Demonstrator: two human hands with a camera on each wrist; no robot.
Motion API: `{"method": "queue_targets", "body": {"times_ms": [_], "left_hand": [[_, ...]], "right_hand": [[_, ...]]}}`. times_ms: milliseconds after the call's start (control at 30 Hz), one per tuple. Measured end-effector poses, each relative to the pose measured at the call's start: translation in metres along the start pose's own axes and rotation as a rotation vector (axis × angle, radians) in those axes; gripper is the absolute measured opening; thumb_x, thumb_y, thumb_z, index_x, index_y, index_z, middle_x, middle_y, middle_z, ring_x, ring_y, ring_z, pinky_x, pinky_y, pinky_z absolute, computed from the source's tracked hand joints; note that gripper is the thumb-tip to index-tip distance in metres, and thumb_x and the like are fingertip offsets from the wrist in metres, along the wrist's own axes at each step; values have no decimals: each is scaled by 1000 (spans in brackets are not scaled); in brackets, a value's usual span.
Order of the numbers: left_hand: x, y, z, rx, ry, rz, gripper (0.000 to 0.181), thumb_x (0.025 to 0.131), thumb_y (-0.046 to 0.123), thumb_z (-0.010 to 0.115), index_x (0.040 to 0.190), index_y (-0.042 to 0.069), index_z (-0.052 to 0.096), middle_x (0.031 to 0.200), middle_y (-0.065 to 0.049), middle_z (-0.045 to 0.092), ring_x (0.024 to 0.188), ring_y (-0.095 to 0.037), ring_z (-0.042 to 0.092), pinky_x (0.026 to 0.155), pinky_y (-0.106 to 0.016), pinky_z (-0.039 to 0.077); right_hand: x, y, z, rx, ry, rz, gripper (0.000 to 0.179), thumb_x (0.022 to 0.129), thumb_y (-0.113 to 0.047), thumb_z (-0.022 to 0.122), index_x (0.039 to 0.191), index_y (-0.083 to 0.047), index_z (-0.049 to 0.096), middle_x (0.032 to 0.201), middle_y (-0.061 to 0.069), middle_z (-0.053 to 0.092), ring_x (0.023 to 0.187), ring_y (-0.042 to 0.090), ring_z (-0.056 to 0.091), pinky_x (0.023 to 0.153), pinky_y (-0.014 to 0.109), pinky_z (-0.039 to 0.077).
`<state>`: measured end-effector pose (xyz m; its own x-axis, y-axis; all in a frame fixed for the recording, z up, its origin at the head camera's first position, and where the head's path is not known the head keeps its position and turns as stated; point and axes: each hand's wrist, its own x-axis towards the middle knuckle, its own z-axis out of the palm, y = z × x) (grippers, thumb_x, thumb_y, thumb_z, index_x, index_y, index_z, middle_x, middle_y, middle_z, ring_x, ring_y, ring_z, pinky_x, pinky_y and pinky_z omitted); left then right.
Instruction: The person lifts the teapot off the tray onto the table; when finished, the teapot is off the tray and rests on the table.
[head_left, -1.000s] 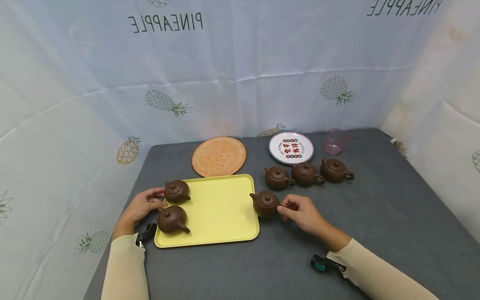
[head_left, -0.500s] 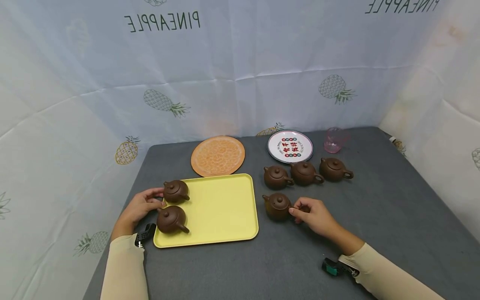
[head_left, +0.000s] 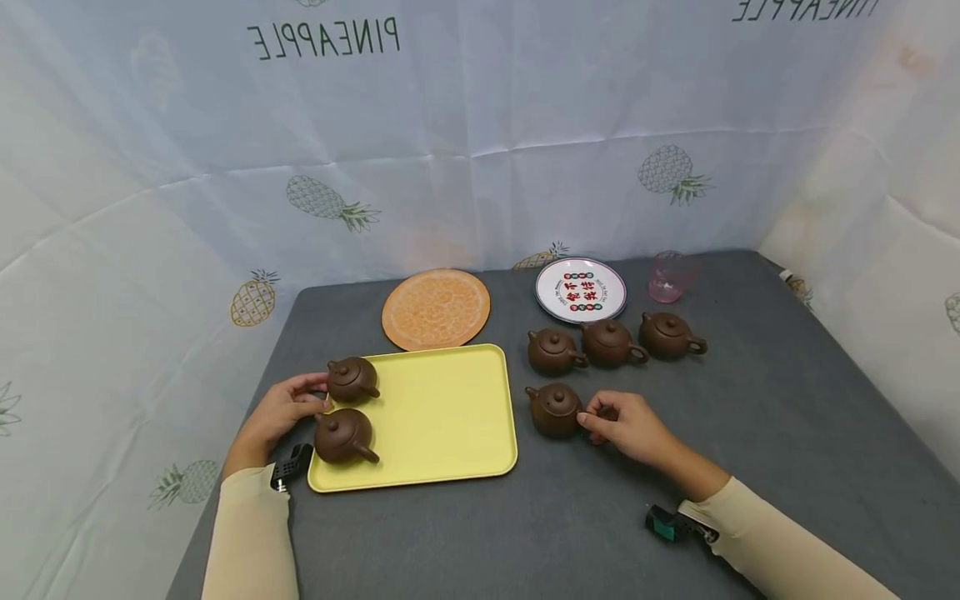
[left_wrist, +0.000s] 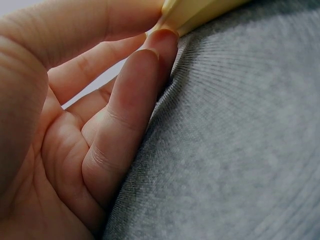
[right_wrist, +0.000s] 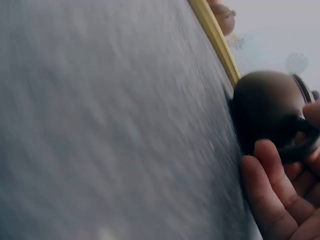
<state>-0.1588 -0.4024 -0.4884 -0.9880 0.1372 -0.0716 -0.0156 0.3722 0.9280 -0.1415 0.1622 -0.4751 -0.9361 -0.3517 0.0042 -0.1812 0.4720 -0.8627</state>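
With my right hand I pinch the handle of a brown teapot, which stands upright on the grey table just right of the yellow tray. The right wrist view shows the same teapot close over the cloth, fingers and thumb around its handle. At the tray's left edge, my left hand grips the rim; the left wrist view shows the thumb and fingertips at the yellow tray. Two brown teapots, a rear one and a front one, sit on the tray's left end.
Behind the held teapot three more teapots stand in a row, the left one, the middle one and the right one. Farther back are a round orange mat, a white printed plate and a pink clear cup.
My right hand has moved the held teapot rightward, from the tray's right edge to the table beside it, and has stayed there over the last half second. My left hand keeps its place.
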Motion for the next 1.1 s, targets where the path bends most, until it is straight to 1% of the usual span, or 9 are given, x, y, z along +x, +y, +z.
{"method": "queue_targets", "body": {"times_ms": [100,233,367,467,633,767,900,1000,1100], "left_hand": [[1,-1,1,-1,2,10,58,86,-2,71,136,-13,45,114,-19,58,80,-11,67,67,-28,54],[1,-3,2,-3,12,18,57,85,-2,72,134,-14,46,109,-8,61,80,-10,67,67,-27,54],[1,-3,2,-2,17,24,56,85,-2,72,133,-15,47,106,-3,62,79,-11,67,67,-26,53],[1,-2,1,6,10,21,56,85,-1,72,133,-15,46,108,-7,62,79,-11,67,67,-27,53],[3,-1,0,25,5,6,57,85,1,72,134,-13,46,113,-17,60,80,-11,67,68,-26,53],[4,-2,0,32,12,3,56,84,1,73,133,-13,48,112,-17,61,79,-10,67,69,-24,52],[5,-4,1,22,4,10,57,84,1,73,133,-14,48,112,-16,61,79,-11,67,69,-26,53],[5,-4,2,12,6,10,57,85,1,73,134,-13,47,112,-16,60,79,-12,67,67,-28,54],[3,-3,1,8,15,7,57,85,0,73,134,-13,48,113,-18,60,78,-12,67,67,-28,54]], "right_hand": [[1,-2,-5,-11,-8,33,28,89,-36,72,82,-10,64,68,4,63,60,19,63,54,33,52],[5,-10,-14,-37,50,38,30,86,-41,73,84,-12,66,63,4,60,57,20,59,53,34,50],[11,-23,-17,-23,96,-22,26,88,-37,73,85,-12,66,60,2,57,55,20,57,51,33,48],[17,-34,-10,10,71,-79,23,89,-33,73,86,-11,65,62,3,58,55,20,57,51,33,49],[30,-61,15,25,-1,-186,17,89,-31,73,86,-16,67,67,2,58,54,18,55,49,33,47],[39,-83,43,-16,-67,-262,13,91,-33,70,86,-21,67,65,-4,57,53,14,53,48,31,45],[47,-99,73,-62,-125,-325,13,93,-36,68,86,-26,67,72,-11,58,56,9,52,50,29,46],[54,-107,96,-59,-176,-354,12,93,-38,67,86,-27,67,75,-14,59,57,8,52,51,28,45],[59,-114,119,-46,-228,-355,13,92,-38,68,86,-27,66,74,-14,59,56,7,52,52,26,45]]}}
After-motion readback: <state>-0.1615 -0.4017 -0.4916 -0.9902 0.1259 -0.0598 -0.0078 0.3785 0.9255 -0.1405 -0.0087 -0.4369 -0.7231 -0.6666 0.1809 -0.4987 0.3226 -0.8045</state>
